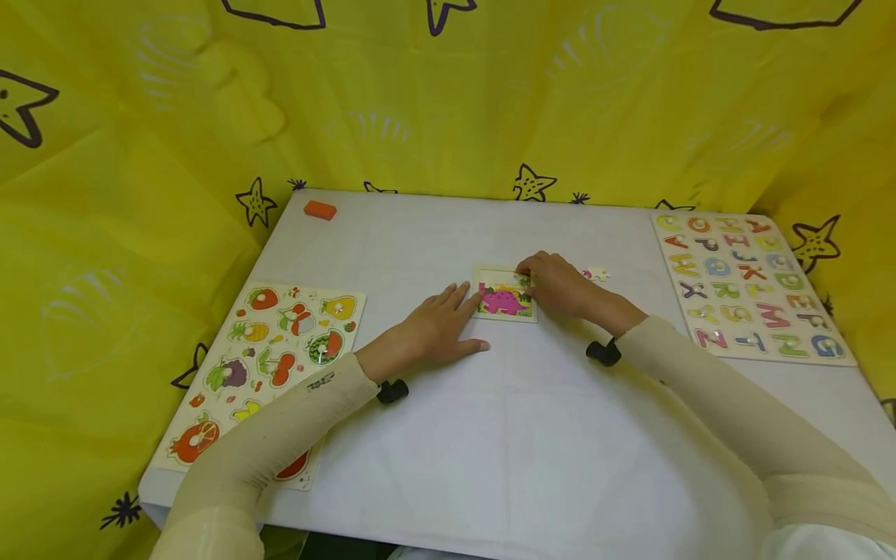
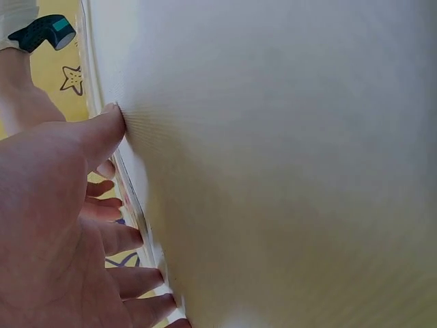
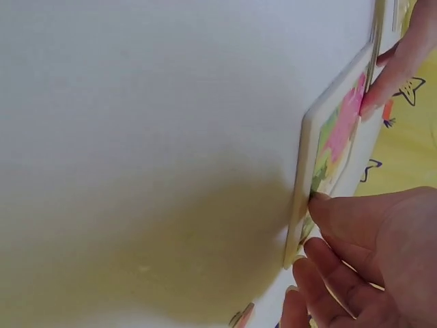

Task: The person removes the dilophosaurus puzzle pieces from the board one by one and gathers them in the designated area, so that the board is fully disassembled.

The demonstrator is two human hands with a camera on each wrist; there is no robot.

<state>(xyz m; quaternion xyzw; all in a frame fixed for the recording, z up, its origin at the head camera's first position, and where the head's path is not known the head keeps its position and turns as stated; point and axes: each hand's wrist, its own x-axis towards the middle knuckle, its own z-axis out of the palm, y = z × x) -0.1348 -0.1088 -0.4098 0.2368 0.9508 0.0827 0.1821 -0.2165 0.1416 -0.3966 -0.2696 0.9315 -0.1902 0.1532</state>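
Stretching left-to-right: pink puzzle dinosaur (image 1: 502,302)

The left sleeve (image 1: 273,435) covered the near right part of the fruit board (image 1: 313,292). Marking on this sleeve was too small to read. Fingertips of the left hand (image 1: 441,327) concealed part of the dinosaur puzzle (image 1: 502,303) at its left edge; the right hand (image 1: 556,284) obscured its right edge. Whether the right fingers gripped a piece could not be determined. Print on the loose piece (image 1: 598,274) was too small to identify. The head view cut off the right sleeve (image 1: 721,412) and the table (image 1: 518,451) at the near right.
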